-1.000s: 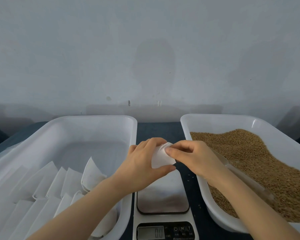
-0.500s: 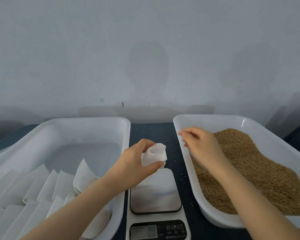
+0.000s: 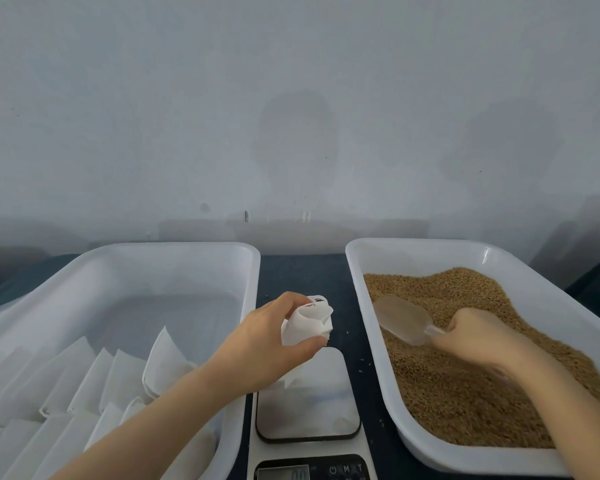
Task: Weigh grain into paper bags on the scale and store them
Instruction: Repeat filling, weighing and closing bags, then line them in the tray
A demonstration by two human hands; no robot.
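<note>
- Left hand holds one paper bag over the far edge of the scale, fingers wrapped round it, mouth up (ready for filling, I judge).
- Right of the scale, right hand grips one clear scoop on the grain, probably to load it.
- Two trays flank the scale: grain tray and bag tray. Its spare bags overlap too much to count.

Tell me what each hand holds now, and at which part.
The left hand grips the opened paper bag round its side. The right hand grips the clear scoop by its handle.
</note>
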